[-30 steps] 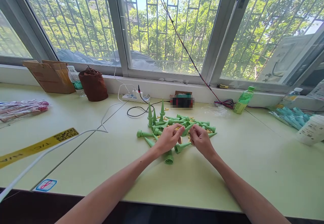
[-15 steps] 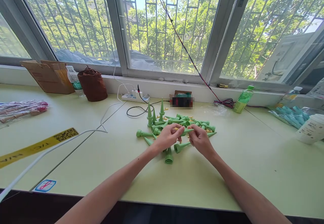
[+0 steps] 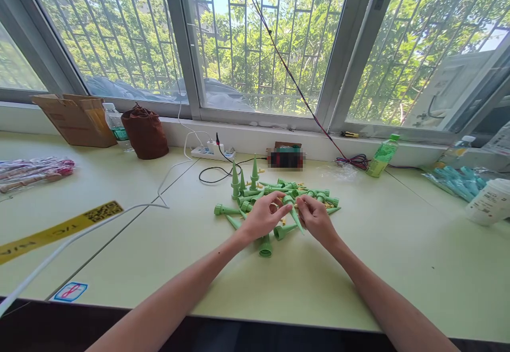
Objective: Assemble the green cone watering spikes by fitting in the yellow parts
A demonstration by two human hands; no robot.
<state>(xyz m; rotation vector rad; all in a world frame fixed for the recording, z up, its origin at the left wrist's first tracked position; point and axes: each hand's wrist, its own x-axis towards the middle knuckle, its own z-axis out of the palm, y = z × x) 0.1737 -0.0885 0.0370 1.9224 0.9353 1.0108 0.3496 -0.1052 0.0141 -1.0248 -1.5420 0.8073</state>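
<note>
My left hand (image 3: 264,216) is closed around the wide threaded head of a green plant watering spike (image 3: 295,216), whose point slants down to the right. Right beside that head, my right hand (image 3: 316,218) has its fingers pinched together; whatever small piece they grip is mostly hidden. Behind and around both hands lies a pile of similar green spikes (image 3: 247,193) with small yellow valves among them. Two spikes stand upright at the pile's back left, one of them an upright spike (image 3: 254,174) with a yellow valve in its side. A loose spike (image 3: 265,248) lies nearest the front, open end towards me.
Behind the pile are a power strip (image 3: 213,153) and a partly blurred box (image 3: 286,156). Leftward stand a brown drawstring bag (image 3: 145,133) and a cardboard box (image 3: 74,121). A green bottle (image 3: 383,155) and a white cup (image 3: 490,203) are on the right. A white cable (image 3: 135,208) crosses the left side.
The held spike has turned: its point was towards my right fingers and now slants down towards the table. My right fingers have shifted from its tip to beside its head.
</note>
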